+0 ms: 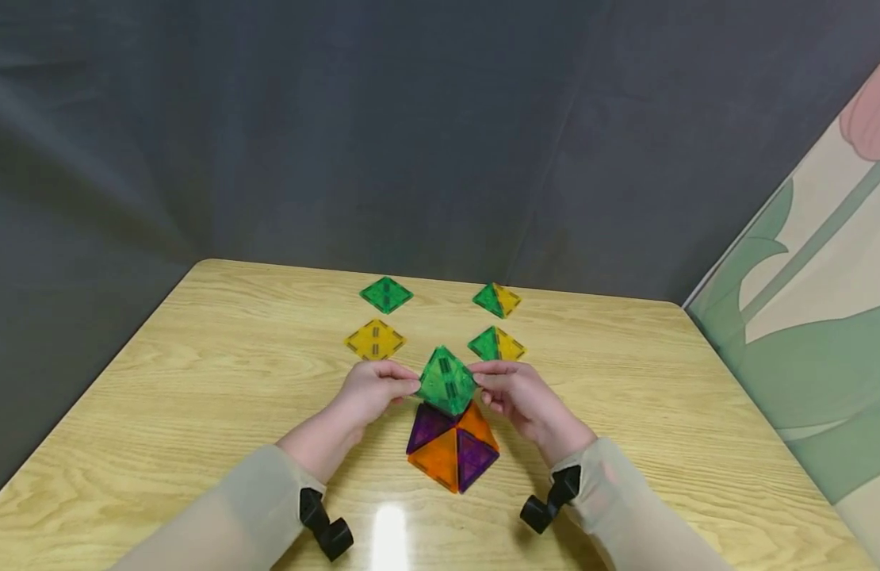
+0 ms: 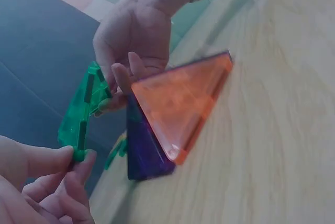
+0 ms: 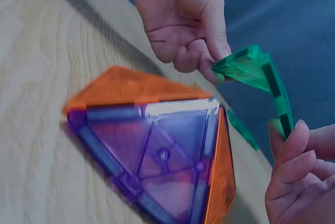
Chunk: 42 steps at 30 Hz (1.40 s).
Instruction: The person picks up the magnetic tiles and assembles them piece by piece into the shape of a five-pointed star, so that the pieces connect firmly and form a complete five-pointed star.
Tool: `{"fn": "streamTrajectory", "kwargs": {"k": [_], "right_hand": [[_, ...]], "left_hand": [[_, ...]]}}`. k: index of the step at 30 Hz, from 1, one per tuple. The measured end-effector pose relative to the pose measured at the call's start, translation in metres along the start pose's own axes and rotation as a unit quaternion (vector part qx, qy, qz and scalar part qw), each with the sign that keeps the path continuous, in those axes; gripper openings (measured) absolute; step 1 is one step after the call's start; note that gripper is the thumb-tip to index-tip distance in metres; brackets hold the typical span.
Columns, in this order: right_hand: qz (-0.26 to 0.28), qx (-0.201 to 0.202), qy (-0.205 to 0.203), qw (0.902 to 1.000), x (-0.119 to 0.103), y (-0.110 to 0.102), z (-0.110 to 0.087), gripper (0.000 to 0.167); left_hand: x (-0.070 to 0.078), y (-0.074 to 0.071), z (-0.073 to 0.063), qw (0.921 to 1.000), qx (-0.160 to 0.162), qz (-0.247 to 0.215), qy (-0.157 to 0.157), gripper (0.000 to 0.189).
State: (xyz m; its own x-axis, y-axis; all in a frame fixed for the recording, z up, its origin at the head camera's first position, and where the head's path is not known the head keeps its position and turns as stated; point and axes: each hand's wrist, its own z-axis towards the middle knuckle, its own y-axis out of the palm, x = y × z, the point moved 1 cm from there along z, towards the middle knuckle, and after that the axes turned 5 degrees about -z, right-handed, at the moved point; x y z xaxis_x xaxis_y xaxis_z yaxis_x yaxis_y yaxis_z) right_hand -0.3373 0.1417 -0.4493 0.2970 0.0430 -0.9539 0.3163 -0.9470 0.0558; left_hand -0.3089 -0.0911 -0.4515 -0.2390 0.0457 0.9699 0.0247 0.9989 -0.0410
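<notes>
Two green triangular magnetic tiles [image 1: 447, 382], joined along one edge and folded at an angle, hang in the air between my hands. My left hand [image 1: 372, 391] pinches one outer corner between thumb and fingers; my right hand [image 1: 514, 394] pinches the opposite corner. Just below and nearer me stands a pyramid [image 1: 434, 460] of orange and purple triangular tiles on the table. The green pair overlaps its back side in the head view. In the left wrist view an orange face [image 2: 183, 103] shows beside a purple one; the right wrist view shows a purple face [image 3: 162, 156] between orange ones.
Farther back on the wooden table [image 1: 233, 357] lie a green tile pair [image 1: 386, 295], a yellow pair [image 1: 375, 340] and two green-and-yellow pairs [image 1: 496, 300]. A dark curtain [image 1: 411, 143] hangs behind the table, and a flower-patterned wall [image 1: 825, 317] stands at the right.
</notes>
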Motion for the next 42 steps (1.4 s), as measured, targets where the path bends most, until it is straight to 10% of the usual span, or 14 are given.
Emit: {"fn": "streamTrajectory", "kwargs": {"k": [42], "right_hand": [[-0.062,-0.008,0.020,0.9978,0.020,-0.005,0.014,0.032]], "left_hand": [[-0.011,0.005,0.015,0.9992,-0.016,0.028,-0.022,0.014]]}}
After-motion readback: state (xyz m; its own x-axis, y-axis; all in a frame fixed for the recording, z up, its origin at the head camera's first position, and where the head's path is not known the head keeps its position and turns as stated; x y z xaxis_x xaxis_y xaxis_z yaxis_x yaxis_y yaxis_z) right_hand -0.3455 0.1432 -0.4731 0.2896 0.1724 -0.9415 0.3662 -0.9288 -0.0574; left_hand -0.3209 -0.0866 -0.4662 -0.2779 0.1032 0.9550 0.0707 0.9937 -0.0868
